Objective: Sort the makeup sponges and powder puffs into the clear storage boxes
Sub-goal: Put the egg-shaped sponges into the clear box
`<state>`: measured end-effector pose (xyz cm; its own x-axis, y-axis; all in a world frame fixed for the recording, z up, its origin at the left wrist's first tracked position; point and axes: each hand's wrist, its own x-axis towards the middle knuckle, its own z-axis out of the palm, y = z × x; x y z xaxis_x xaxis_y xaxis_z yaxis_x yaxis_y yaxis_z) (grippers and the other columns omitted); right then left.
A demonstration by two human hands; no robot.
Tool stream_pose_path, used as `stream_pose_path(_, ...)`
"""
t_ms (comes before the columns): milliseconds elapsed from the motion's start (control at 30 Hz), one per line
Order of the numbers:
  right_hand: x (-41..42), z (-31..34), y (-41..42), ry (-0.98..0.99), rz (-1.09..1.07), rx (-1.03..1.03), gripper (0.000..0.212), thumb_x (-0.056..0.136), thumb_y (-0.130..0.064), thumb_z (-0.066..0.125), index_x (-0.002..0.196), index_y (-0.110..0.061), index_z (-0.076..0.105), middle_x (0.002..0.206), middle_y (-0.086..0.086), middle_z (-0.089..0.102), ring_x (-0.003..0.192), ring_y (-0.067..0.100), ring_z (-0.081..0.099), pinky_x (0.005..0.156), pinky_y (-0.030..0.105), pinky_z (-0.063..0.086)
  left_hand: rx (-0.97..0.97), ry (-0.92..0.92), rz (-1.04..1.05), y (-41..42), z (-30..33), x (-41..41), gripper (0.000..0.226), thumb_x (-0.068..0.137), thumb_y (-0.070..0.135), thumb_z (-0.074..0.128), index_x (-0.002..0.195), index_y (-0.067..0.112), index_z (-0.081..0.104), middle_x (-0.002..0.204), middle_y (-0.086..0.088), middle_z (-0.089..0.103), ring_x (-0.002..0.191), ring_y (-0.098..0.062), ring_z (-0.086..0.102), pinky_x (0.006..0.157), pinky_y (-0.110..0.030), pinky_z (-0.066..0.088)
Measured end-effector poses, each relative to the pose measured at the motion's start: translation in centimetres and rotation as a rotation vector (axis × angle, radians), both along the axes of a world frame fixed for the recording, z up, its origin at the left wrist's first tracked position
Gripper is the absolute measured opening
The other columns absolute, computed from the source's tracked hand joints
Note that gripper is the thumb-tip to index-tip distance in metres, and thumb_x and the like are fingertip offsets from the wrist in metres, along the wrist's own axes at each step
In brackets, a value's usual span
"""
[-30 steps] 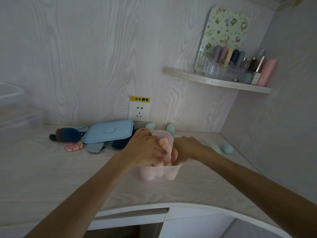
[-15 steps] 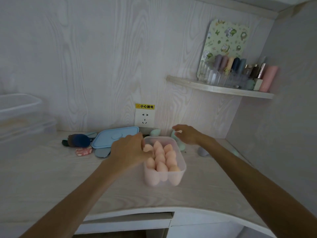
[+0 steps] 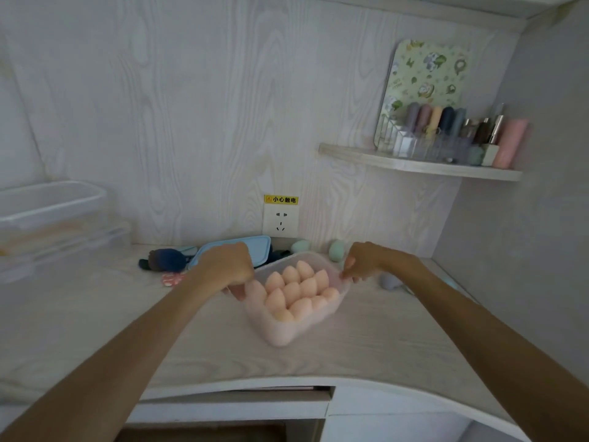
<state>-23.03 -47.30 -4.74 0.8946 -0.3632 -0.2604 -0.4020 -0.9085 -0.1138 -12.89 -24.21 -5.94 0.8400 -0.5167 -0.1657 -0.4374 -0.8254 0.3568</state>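
Note:
A clear storage box [image 3: 287, 330] stands in the middle of the desk, turned at an angle and packed with several pink egg-shaped makeup sponges [image 3: 293, 291]. My left hand [image 3: 228, 266] grips the box's left rim. My right hand [image 3: 361, 261] pinches its right rim. Two mint-green sponges [image 3: 336, 249] lie by the wall behind the box, and a grey one [image 3: 390, 280] lies to the right of my right hand. Dark blue puffs [image 3: 165, 260] and a small pink patterned puff [image 3: 172, 278] lie to the left.
A blue box lid [image 3: 255, 247] lies behind my left hand. Clear stacked boxes [image 3: 54, 218] stand at the far left. A wall socket [image 3: 280, 220] is behind the box. A corner shelf [image 3: 420, 164] holds cosmetics. The desk's curved front edge [image 3: 287, 382] is near.
My right hand came back from the green sponges by the wall to the box's right rim. My left hand shifted to the left rim, and the box has turned at an angle.

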Motion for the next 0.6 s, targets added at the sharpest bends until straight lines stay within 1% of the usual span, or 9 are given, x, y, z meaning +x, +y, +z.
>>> stream_pose_path(67,-0.7,0.5,0.7,0.143,0.053,0.077,0.023,0.089,-0.033,0.059,0.073,-0.019,0.067,0.069,-0.006,0.062,0.061,0.005,0.055,0.078,0.027,0.048,-0.002,-0.226,0.012,0.3,-0.2,1.3,0.03,0.083,0.034,0.064,0.106,0.014,0.066,0.101,-0.002,0.07,0.092,-0.02,0.065,0.072,-0.029,0.048)
stream_pose_path(133,-0.8,0.6,1.4,0.242,0.077,0.119,0.025,0.091,-0.035,0.057,0.068,-0.026,0.063,0.067,-0.009,0.059,0.06,0.004,0.054,0.065,0.021,0.041,-0.049,-0.306,0.022,0.2,-0.8,2.3,0.04,0.08,0.048,0.065,0.105,0.018,0.068,0.106,0.001,0.066,0.096,-0.019,0.06,0.07,-0.029,0.041)
stream_pose_path(233,-0.3,1.0,1.7,0.381,0.052,0.133,0.025,0.091,-0.04,0.056,0.072,-0.027,0.064,0.069,-0.01,0.059,0.062,0.005,0.051,0.062,0.019,0.036,-0.179,-0.261,0.003,0.0,-2.0,3.5,0.035,0.077,0.052,0.066,0.093,0.022,0.074,0.097,0.005,0.065,0.097,-0.018,0.06,0.076,-0.031,0.043)
stream_pose_path(333,0.6,2.8,1.6,0.508,0.037,0.09,0.027,0.091,-0.048,0.052,0.076,-0.029,0.064,0.073,-0.011,0.061,0.064,0.005,0.051,0.063,0.02,0.036,-0.236,-0.162,-0.042,0.4,-2.3,4.7,0.036,0.079,0.056,0.062,0.085,0.022,0.075,0.071,0.006,0.066,0.083,-0.015,0.067,0.074,-0.029,0.049)
stream_pose_path(400,2.3,4.2,1.7,0.38,0.016,0.064,0.029,0.093,-0.047,0.049,0.079,-0.026,0.063,0.073,-0.01,0.061,0.063,0.005,0.051,0.061,0.019,0.036,-0.368,-0.038,-0.011,1.1,-1.9,5.7,0.039,0.085,0.053,0.056,0.079,0.017,0.072,0.068,0.002,0.071,0.064,-0.01,0.069,0.061,-0.022,0.049)
stream_pose_path(433,3.9,4.4,1.8,0.242,-0.002,0.069,0.029,0.094,-0.044,0.049,0.084,-0.022,0.065,0.073,-0.009,0.061,0.062,0.005,0.052,0.059,0.019,0.037,-0.452,-0.021,0.041,1.6,-1.7,6.4,0.04,0.088,0.05,0.054,0.078,0.016,0.072,0.068,0.002,0.072,0.059,-0.009,0.068,0.056,-0.02,0.047)
stream_pose_path(467,5.7,4.3,1.8,0.083,-0.022,0.08,0.029,0.094,-0.041,0.05,0.091,-0.018,0.067,0.074,-0.007,0.063,0.061,0.006,0.052,0.059,0.02,0.039,-0.506,-0.076,0.104,2.3,-1.5,7.2,0.04,0.091,0.048,0.051,0.078,0.015,0.071,0.069,0.003,0.071,0.06,-0.01,0.068,0.056,-0.021,0.047)
stream_pose_path(533,9.4,3.3,2.4,-0.144,-0.052,0.08,0.034,0.093,-0.037,0.052,0.101,-0.009,0.069,0.084,-0.001,0.07,0.057,0.006,0.053,0.06,0.018,0.042,-0.423,-0.293,0.247,3.8,-2.0,9.2,0.038,0.092,0.044,0.049,0.084,0.015,0.072,0.078,-0.001,0.072,0.076,-0.021,0.069,0.067,-0.026,0.048)
stream_pose_path(600,11.9,1.5,3.4,-0.174,-0.069,0.115,0.041,0.091,-0.04,0.054,0.105,-0.004,0.068,0.085,0.003,0.072,0.054,0.008,0.053,0.057,0.018,0.042,-0.245,-0.355,0.302,4.9,-3.1,10.6,0.027,0.089,0.037,0.053,0.095,0.017,0.07,0.097,-0.009,0.071,0.091,-0.03,0.064,0.075,-0.03,0.045)
